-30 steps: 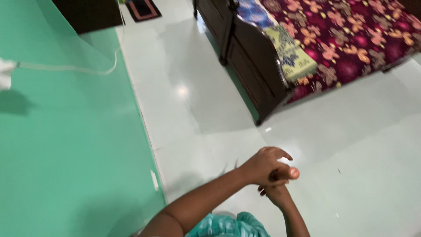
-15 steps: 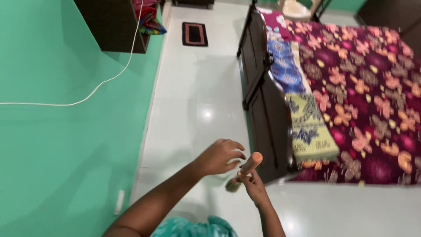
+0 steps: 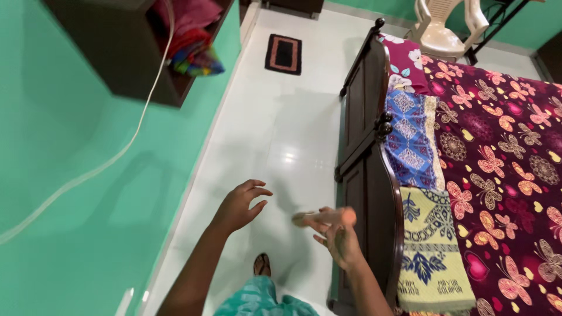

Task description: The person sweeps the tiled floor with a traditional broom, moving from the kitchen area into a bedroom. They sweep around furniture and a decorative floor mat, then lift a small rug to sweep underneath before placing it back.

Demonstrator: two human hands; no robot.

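My right hand (image 3: 341, 243) grips a short brush with a pale wooden handle (image 3: 328, 217), held roughly level over the white floor, its bristle end pointing left and blurred by motion. My left hand (image 3: 239, 205) hovers to the left of it, fingers spread, holding nothing and apart from the brush. Both hands are beside the dark wooden footboard (image 3: 367, 175) of a bed.
The bed carries a maroon flowered cover (image 3: 509, 164) with a blue cloth (image 3: 410, 134) and a yellow-green cloth (image 3: 430, 246) over its end. A green wall (image 3: 70, 175) with a white cable (image 3: 126, 143), a dark shelf (image 3: 129, 52), a small mat (image 3: 284, 54), a plastic chair (image 3: 448, 26).
My left hand has come away from the brush and opened to the left. The brush handle dropped from tilted to nearly level. The view swung further towards the bed and doorway.
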